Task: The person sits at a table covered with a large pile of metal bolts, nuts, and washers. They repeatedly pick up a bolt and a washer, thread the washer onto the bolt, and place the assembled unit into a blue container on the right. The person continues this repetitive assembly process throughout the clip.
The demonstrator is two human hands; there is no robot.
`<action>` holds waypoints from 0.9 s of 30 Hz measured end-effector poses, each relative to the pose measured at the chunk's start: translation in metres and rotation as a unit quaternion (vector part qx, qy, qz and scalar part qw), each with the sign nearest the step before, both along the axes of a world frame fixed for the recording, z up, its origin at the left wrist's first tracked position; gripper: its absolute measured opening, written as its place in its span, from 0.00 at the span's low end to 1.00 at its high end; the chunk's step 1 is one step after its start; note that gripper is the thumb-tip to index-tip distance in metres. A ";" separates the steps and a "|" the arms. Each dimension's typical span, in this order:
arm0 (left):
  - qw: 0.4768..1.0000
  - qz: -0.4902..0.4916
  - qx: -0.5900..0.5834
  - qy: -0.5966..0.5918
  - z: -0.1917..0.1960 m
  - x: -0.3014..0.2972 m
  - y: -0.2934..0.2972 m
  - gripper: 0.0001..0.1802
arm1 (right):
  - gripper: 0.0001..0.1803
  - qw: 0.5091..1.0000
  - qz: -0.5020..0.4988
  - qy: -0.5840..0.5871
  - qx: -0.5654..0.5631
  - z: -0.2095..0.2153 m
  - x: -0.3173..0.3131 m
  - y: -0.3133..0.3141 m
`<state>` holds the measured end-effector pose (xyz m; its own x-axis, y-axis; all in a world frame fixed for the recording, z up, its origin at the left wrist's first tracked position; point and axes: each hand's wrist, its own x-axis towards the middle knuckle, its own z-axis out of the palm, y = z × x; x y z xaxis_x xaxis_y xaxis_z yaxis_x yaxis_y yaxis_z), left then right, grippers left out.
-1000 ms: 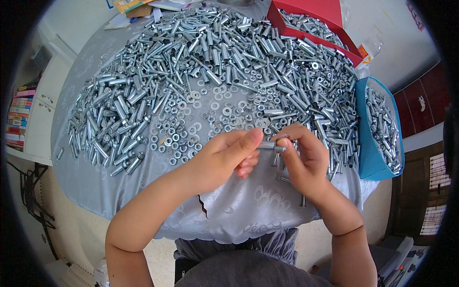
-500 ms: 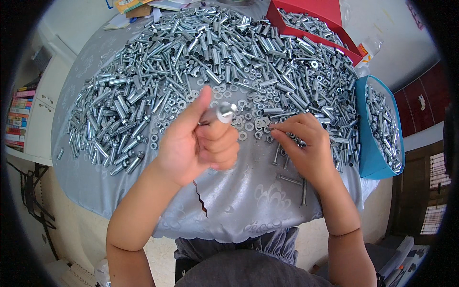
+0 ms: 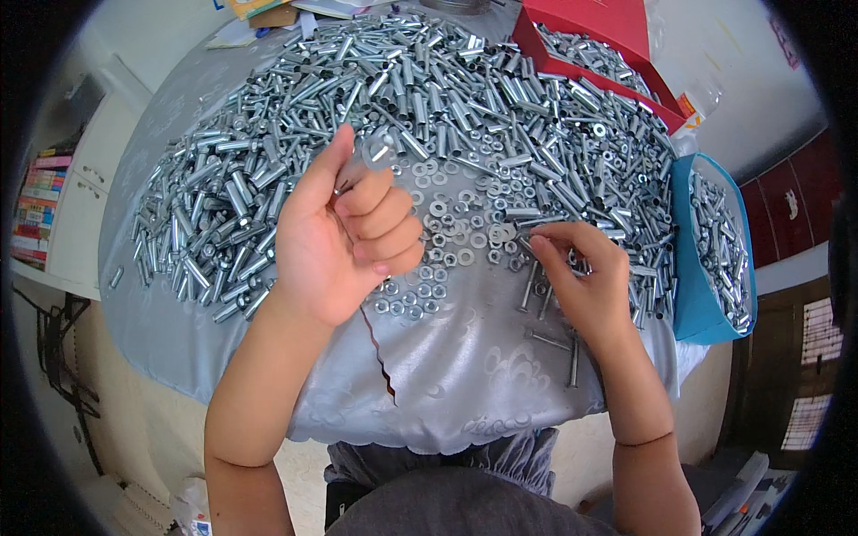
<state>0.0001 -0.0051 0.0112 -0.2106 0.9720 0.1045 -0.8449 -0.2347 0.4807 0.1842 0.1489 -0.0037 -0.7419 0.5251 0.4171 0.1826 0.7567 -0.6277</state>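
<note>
Inspector: Hands first. What does the left hand (image 3: 344, 237) hold?

Assessor: It is raised above the table (image 3: 465, 375), fingers curled into a closed grip with the thumb up. A small metal assembly (image 3: 377, 152), which looks like a bolt end with a washer, sits pinched at the top of the index finger. Its exact make-up is too small to tell.

Inspector: And the right hand (image 3: 581, 281)?

Assessor: Lower, down on the grey cloth (image 3: 447, 393) that covers the table. Its fingertips (image 3: 536, 246) are drawn together in a narrow pinch at the edge of the loose washers (image 3: 456, 228). Whether anything is caught between them, I cannot tell.

Inspector: Location of the stock?

Assessor: A large heap of silver bolts and sleeves (image 3: 429, 89) fills the far half of the table. Washers and nuts lie scattered in the middle, between the two hands. A few long bolts (image 3: 550, 339) lie apart on the cloth, just beside the right wrist.

Inspector: Containers?

Assessor: A blue bin (image 3: 702, 313) at the right edge, filled with the same silver parts. A red box (image 3: 626, 27) at the far right corner, also holding parts.

Inspector: Anything else?

Assessor: A stack of books (image 3: 40, 214) on a white shelf at the left. The cloth shows a tear (image 3: 380, 357) near the front edge, below the left hand.
</note>
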 end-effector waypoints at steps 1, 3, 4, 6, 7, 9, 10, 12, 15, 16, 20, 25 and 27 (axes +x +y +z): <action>1.000 0.013 -0.001 -0.001 0.001 -0.001 -0.001 0.28 | 0.05 1.000 0.002 0.004 0.011 -0.001 0.000 0.000; 1.000 0.030 0.004 -0.007 0.003 -0.006 -0.004 0.28 | 0.05 1.000 -0.007 0.014 -0.020 -0.003 0.000 -0.001; 0.999 0.034 0.010 -0.016 0.005 -0.008 -0.006 0.28 | 0.05 0.999 -0.011 0.019 -0.035 -0.004 -0.001 -0.002; 0.998 0.039 0.023 -0.036 0.007 -0.010 -0.006 0.28 | 0.05 0.998 -0.024 0.012 -0.054 -0.005 0.001 -0.001; 0.998 0.031 0.041 -0.042 0.006 -0.012 -0.006 0.28 | 0.05 0.998 -0.028 0.009 -0.056 -0.006 0.002 0.001; 0.997 0.043 0.035 -0.049 0.008 -0.013 -0.009 0.28 | 0.05 0.998 -0.033 0.003 -0.055 -0.005 0.001 0.002; 0.997 0.049 0.031 -0.052 0.010 -0.014 -0.011 0.28 | 0.05 0.998 -0.032 0.004 -0.059 -0.005 0.000 0.002; 0.997 0.049 0.044 -0.035 0.007 -0.017 -0.011 0.27 | 0.05 0.997 -0.037 0.005 -0.065 -0.009 0.001 0.004; 0.997 0.051 0.050 -0.033 0.007 -0.017 -0.009 0.27 | 0.06 0.996 -0.038 -0.003 -0.085 -0.008 0.001 0.002; 0.997 0.054 0.047 -0.039 0.008 -0.015 -0.007 0.27 | 0.06 0.995 -0.038 -0.004 -0.088 -0.007 0.001 0.002; 0.996 0.068 0.038 -0.045 0.011 -0.016 -0.011 0.27 | 0.06 0.998 -0.022 0.002 -0.062 -0.005 -0.002 0.000; 0.995 0.075 0.034 -0.064 0.015 -0.015 -0.015 0.27 | 0.07 0.993 -0.026 0.005 -0.113 -0.008 0.000 0.003; 0.995 0.074 0.039 -0.055 0.016 -0.016 -0.017 0.27 | 0.08 0.993 -0.017 0.015 -0.119 -0.010 0.000 0.004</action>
